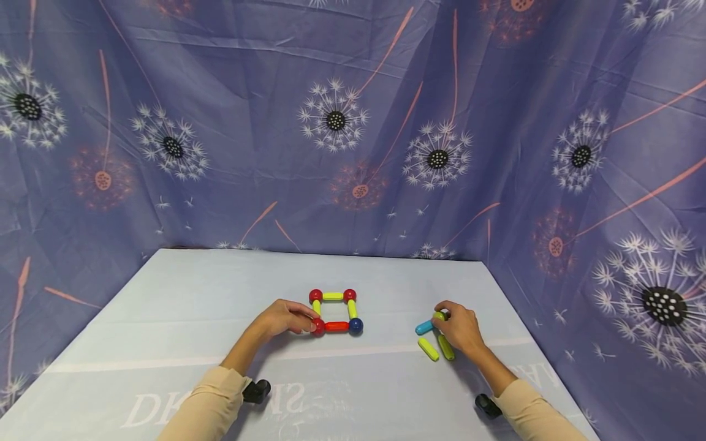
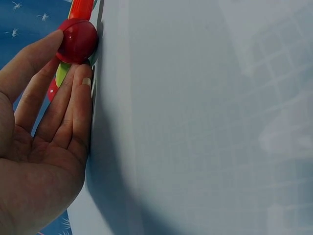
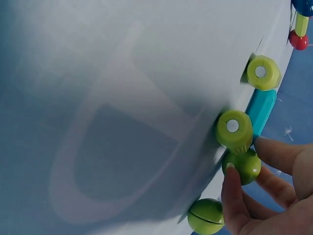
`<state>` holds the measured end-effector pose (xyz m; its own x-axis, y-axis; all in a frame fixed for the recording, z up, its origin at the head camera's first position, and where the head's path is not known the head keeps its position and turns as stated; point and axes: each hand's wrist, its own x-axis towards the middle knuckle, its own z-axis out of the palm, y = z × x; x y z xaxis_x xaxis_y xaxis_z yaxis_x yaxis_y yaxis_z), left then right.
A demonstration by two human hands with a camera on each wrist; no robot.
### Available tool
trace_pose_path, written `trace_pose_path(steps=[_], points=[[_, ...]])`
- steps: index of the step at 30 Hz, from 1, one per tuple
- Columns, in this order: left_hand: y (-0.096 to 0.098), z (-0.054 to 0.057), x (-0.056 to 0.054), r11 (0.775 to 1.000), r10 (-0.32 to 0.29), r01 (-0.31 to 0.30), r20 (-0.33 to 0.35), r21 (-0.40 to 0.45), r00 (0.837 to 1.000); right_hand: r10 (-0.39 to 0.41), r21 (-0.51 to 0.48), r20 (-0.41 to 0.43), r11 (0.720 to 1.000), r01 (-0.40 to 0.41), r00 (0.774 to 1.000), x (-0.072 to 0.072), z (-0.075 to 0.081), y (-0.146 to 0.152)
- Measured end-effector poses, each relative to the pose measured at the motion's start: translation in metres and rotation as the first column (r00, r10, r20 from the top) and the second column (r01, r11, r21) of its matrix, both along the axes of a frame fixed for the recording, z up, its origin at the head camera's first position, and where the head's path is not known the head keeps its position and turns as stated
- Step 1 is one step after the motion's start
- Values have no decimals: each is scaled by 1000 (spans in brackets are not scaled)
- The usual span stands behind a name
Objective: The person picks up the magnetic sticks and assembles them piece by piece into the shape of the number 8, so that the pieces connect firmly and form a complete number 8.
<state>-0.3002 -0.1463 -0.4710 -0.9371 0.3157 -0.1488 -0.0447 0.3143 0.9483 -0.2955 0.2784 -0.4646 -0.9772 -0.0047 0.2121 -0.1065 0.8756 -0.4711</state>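
Note:
A square of magnetic sticks and balls lies on the table, with a yellow stick [image 1: 333,296], a red stick [image 1: 336,326], a dark blue ball [image 1: 355,326] and red balls at the other corners. At its near left corner my left hand [image 1: 287,318] holds the red ball [image 2: 78,41] between thumb and fingers. Over to the right, my right hand [image 1: 459,327] pinches a green ball [image 3: 243,166]. Close by this ball lie a blue stick [image 1: 424,327], a yellow-green stick [image 1: 428,349] and an olive-green stick [image 1: 445,347].
A second green ball [image 3: 205,216] sits beside the right fingers in the right wrist view. The pale table [image 1: 364,392] ends at a purple dandelion-print cloth [image 1: 265,141] behind and at the sides. Black wrist devices sit below both hands.

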Motion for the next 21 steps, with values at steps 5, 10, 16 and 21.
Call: trace_pose_path(steps=[5,10,16,21], points=[[0,-1,-1,1000,-1,1,1,-1,1000,-1,-6,-23,1000,1,1000,-1,-2,0],[1,-2,-1,1000,0,0,5,0,1000,-2,-28,-38,1000,1,999,-2,-2,1],[2,-1,0,1000,5,-4,7,-3,1000,-14,-19,-30,1000,13,999,0,0,1],[2,-1,0,1000,3,-3,4,-7,1000,-36,-8,-27,999,36,999,0,2,0]])
